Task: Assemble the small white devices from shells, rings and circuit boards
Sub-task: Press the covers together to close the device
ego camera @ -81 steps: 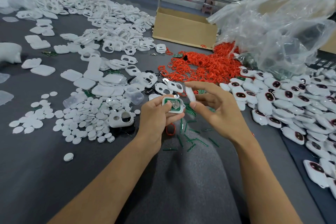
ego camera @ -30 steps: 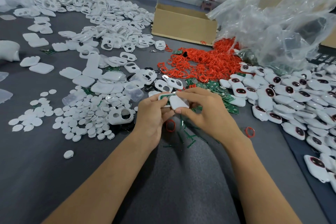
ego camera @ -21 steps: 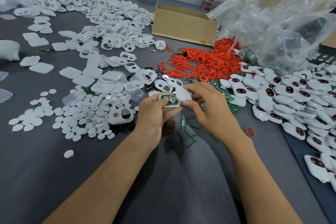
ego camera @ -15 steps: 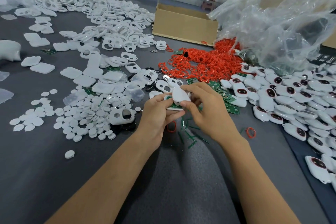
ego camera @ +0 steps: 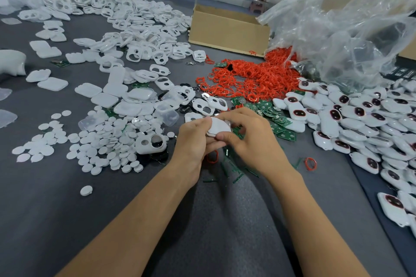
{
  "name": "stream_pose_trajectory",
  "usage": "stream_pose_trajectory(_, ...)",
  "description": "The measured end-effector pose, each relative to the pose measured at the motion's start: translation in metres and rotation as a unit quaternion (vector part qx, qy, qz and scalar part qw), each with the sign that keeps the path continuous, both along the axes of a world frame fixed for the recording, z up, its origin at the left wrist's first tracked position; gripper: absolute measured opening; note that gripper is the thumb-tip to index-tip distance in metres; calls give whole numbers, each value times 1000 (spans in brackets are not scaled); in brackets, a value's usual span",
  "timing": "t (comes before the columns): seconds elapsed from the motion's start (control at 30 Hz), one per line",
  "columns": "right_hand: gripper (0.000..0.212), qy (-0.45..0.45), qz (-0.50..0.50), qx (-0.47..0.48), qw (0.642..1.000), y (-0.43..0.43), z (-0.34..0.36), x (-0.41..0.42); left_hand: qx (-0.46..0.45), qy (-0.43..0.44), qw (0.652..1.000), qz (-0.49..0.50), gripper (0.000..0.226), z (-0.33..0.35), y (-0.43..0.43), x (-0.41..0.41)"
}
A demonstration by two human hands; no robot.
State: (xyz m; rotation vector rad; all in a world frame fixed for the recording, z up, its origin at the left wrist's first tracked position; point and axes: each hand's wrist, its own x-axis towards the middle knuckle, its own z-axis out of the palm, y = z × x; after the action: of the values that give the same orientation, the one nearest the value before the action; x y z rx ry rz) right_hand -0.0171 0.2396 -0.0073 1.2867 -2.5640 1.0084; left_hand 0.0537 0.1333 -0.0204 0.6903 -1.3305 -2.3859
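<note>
Over the grey surface (ego camera: 67, 220), the left hand (ego camera: 193, 139) and the right hand (ego camera: 249, 137) both grip one white device (ego camera: 219, 128) between curled fingers and thumbs, its smooth cover facing up. Just beyond lie green circuit boards (ego camera: 274, 117), then a heap of red rings (ego camera: 249, 76); white shells (ego camera: 135, 29) spread far left, with a cardboard box (ego camera: 227, 31) behind

A white shell (ego camera: 218, 128), smooth back up, is pinched between the left hand (ego camera: 193, 139) and the right hand (ego camera: 252, 135). Red rings (ego camera: 252, 76) lie heaped beyond it and green circuit boards (ego camera: 270, 114) just right. Open shells (ego camera: 139, 29) spread far left; assembled devices (ego camera: 360, 119) are piled right.
</note>
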Motion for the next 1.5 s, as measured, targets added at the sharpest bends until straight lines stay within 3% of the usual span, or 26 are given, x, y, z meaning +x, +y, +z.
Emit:
stream_pose_trajectory(0.3,37,-133,-14,-49,990,0,3,0,-47,14,999,-7,29,-5,0,2)
stream_pose_trajectory(0.57,33,-126,5,-53,991,-2,3,4,-18,25,999,30,25,-6,-1,1)
stream_pose_trajectory(0.67,28,-144,3,-112,983,-5,-1,6,-6,32,999,39,25,-5,-1,0)
stream_pose_trajectory(0.77,27,-245,-32,-170,954,-7,-4,3,-28,55,998,23,26,-6,0,0)
stream_pose_trajectory(0.87,23,-393,-1,-200,897,-4,-3,2,-77,73,994,8,26,-8,3,2)
stream_pose_trajectory(0.93,23,-420,7,-222,880,-2,-2,3,-101,78,992,8,25,-9,4,2)
stream_pose_trajectory(1.17,19,-341,-34,-257,904,-6,-6,6,-135,89,986,39,24,-11,6,0)
stream_pose_trajectory(1.27,22,-278,-48,-226,932,-11,-7,8,-109,97,988,40,23,-12,3,0)
stream_pose_trajectory(1.4,36,-266,2,-205,942,-11,-5,6,-84,95,991,45,20,-12,1,2)
stream_pose_trajectory(1.5,37,-227,-29,-213,950,-11,-6,7,-66,102,992,46,21,-11,3,-2)
